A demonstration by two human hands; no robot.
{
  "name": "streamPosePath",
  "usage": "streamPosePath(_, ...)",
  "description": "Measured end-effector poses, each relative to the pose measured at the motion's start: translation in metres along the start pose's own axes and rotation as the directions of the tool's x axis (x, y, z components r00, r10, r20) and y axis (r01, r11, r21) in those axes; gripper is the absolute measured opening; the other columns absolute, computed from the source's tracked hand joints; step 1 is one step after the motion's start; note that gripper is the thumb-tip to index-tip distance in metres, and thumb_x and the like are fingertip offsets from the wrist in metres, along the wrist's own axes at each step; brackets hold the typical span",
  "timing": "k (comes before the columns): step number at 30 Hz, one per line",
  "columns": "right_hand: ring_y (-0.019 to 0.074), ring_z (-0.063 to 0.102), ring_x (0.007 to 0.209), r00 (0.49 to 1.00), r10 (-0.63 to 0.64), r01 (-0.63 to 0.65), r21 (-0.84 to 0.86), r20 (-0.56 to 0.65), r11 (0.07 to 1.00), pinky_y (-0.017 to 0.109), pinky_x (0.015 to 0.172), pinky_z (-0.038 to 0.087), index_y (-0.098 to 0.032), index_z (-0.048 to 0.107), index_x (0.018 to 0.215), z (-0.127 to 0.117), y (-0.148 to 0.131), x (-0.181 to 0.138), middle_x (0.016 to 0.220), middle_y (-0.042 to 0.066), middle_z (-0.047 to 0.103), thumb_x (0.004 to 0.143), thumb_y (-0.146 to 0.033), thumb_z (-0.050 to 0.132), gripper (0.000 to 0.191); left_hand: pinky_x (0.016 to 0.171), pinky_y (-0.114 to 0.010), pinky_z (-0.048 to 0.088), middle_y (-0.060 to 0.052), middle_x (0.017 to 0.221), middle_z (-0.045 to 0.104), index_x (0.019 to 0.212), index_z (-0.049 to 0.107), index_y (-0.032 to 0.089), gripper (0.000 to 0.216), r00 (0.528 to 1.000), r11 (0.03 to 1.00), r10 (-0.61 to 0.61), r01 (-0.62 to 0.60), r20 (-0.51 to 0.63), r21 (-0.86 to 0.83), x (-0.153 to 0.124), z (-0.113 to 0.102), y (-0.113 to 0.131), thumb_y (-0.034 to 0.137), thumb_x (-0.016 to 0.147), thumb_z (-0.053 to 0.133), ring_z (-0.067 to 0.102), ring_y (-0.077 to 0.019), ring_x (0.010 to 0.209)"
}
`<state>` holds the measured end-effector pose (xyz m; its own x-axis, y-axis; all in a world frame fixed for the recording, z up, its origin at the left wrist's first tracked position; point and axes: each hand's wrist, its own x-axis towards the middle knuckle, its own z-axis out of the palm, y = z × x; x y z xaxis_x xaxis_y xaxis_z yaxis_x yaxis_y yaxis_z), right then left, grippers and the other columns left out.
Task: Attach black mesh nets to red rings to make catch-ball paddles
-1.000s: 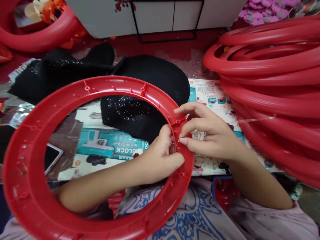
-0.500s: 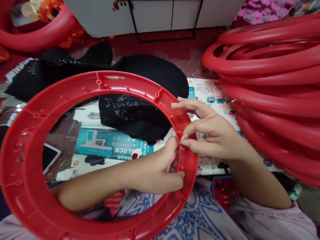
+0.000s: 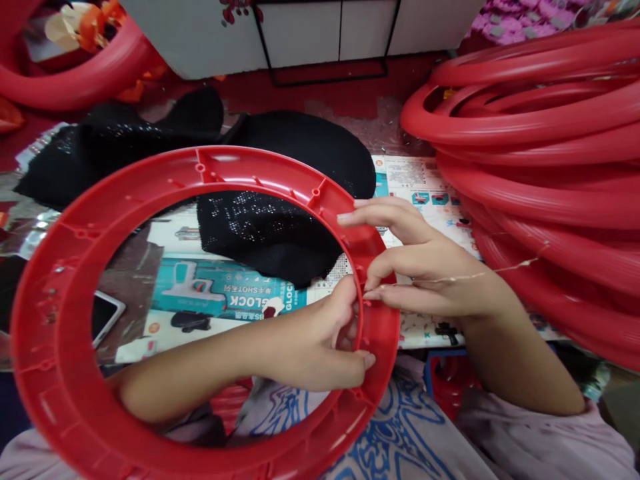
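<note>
A large red plastic ring, its hollow ribbed side facing up, is held over my lap. My left hand reaches through the ring's opening and is closed around the inner rim on the right side, its thumb pressing in the channel. At the same stretch of rim, my right hand pinches with thumb and index finger, the other fingers resting over the outer edge. A thin wire with tiny bead-like bumps runs from those fingertips across the back of the hand to the right. Its end between the fingers is too small to see.
On the right is a tall stack of red rings. Black fabric pieces lie behind the held ring, over a printed cardboard sheet. A phone shows at the left through the opening. A white box stands at the back.
The held ring has shifted slightly right. My right fingertips have moved a little down along the channel, and the wire now stretches across the hand toward the stacked rings. My left hand keeps its grip.
</note>
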<state>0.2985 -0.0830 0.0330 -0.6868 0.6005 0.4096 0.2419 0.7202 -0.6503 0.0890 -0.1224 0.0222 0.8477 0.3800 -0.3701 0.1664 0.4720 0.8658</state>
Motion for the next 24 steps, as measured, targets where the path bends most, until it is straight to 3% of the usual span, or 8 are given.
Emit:
streamPosePath(5,0.0196,0.049,0.128,0.998,0.063,-0.065,0.105,0.02,0.992,0.036,0.106,0.045,-0.02,0.063,0.08,0.003,-0.001,-0.001,0.139,0.007,0.051,0.079,-0.008,0.061,0.011,0.072,-0.028,0.051,-0.002,0.1,0.054,0.128,0.032,0.024,0.058,0.998,0.99,0.053,-0.057,-0.028,-0.13,0.005,0.002,0.007,0.02,0.081,0.065,0.056,-0.0144,0.084)
streamPosePath(7,0.0184,0.053,0.124,0.996,0.088,-0.088,0.119,0.009,0.989,0.032,0.102,0.047,-0.018,0.063,0.077,0.006,-0.001,0.0,0.137,0.009,0.053,0.079,-0.009,0.062,0.01,0.078,-0.027,0.051,-0.004,0.105,0.055,0.123,0.038,0.023,0.047,0.986,0.973,0.082,-0.111,-0.147,-0.203,0.009,0.004,0.007,0.025,0.084,0.064,0.058,-0.015,0.091)
streamPosePath(10,0.0185,0.054,0.122,0.995,0.098,-0.096,0.119,-0.015,0.988,0.032,0.101,0.048,-0.017,0.064,0.073,0.008,-0.002,0.002,0.132,0.01,0.056,0.08,-0.012,0.064,0.008,0.076,-0.025,0.05,-0.003,0.105,0.057,0.115,0.043,0.023,0.039,0.914,0.936,0.157,-0.258,-0.374,-0.238,0.015,0.008,0.003,0.023,0.083,0.065,0.06,-0.0141,0.091)
streamPosePath(12,0.0186,0.056,0.12,0.995,0.099,-0.094,0.139,-0.029,0.986,0.032,0.099,0.049,-0.018,0.064,0.074,0.009,-0.002,0.003,0.13,0.009,0.057,0.078,-0.011,0.064,0.008,0.074,-0.024,0.049,-0.002,0.102,0.058,0.112,0.043,0.023,0.043,0.886,0.933,0.192,-0.298,-0.422,-0.2,0.017,0.009,0.001,0.018,0.077,0.068,0.059,-0.0135,0.088)
streamPosePath(18,0.0201,0.054,0.121,0.991,0.117,-0.105,0.159,-0.072,0.982,0.036,0.101,0.049,-0.02,0.068,0.083,0.008,-0.003,0.002,0.131,0.007,0.055,0.078,-0.011,0.063,0.012,0.063,-0.021,0.044,0.002,0.092,0.052,0.11,0.042,0.022,0.046,0.907,0.984,0.118,-0.161,-0.405,-0.074,0.016,0.01,0.0,0.009,0.069,0.06,0.053,-0.0104,0.075)
streamPosePath(24,0.0226,0.049,0.126,0.986,0.144,-0.138,0.071,-0.083,0.988,0.044,0.11,0.04,-0.023,0.07,0.08,0.006,-0.004,0.003,0.135,0.003,0.054,0.079,-0.012,0.064,0.013,0.074,-0.025,0.047,-0.002,0.105,0.05,0.129,0.034,0.023,0.058,0.958,0.986,0.158,-0.143,-0.24,0.08,0.01,0.007,-0.001,0.009,0.076,0.055,0.052,-0.0129,0.087)
